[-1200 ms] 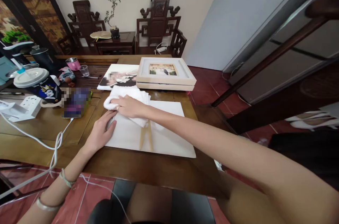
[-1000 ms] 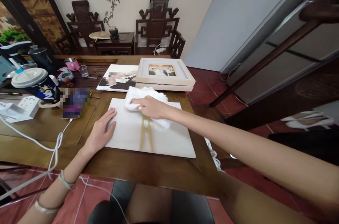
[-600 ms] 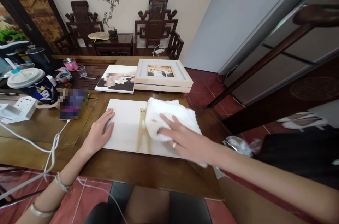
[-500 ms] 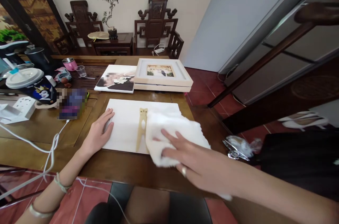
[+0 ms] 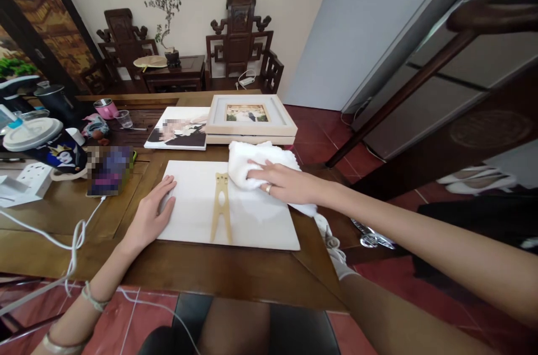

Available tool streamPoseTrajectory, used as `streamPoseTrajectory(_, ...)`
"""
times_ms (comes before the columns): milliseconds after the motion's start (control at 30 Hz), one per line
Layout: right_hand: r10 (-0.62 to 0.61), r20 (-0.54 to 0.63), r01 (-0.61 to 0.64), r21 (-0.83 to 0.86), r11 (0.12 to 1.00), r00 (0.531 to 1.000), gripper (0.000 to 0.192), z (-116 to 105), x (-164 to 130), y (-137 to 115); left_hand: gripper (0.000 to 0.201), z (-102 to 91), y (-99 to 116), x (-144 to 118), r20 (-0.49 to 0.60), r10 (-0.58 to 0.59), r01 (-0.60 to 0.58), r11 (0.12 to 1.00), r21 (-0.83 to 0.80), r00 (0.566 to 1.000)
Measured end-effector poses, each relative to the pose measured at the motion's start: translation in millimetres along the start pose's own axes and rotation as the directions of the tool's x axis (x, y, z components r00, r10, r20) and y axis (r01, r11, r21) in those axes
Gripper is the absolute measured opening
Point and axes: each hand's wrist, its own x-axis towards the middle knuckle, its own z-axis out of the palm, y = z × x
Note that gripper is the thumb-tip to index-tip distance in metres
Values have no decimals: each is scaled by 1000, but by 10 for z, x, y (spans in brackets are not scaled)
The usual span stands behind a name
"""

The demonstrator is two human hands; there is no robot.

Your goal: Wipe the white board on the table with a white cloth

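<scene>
Resting flat at the left edge, the left hand likely steadies the white easel-back panel on the counter; the right hand clutches white cloth over the panel's far-right corner.

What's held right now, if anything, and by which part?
The right hand holds the white cloth by a bunched fold under its fingers. The left hand, gripping nothing, rests on the edge of the white board.

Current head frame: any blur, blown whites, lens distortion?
Head view: cloth and board very bright, little texture; left hand and right hand outlined clearly, no heavy blur; head view: wide-angle look, right forearm enlarged toward the edge; phone covered by pixelation.
</scene>
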Motion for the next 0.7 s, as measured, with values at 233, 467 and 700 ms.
streamPoseTrajectory(233, -6, 95, 5, 10, 1000, 995, 43, 68, -325, -424, 45, -13, 8, -5, 4, -12, 12, 1000, -7, 1000)
streamPoseTrajectory(467, -43, 407, -40, 192, 981, 912, 45, -133, -919, -950, 46, 8, -6, -8, 2, -15, 15, 1000, -2, 1000)
streamPoseTrajectory(700, -3, 177, -8, 64, 998, 984, 37, -103, -345, -291, 46, -1, 1, -4, 5, -5, 5, 1000, 13, 1000)
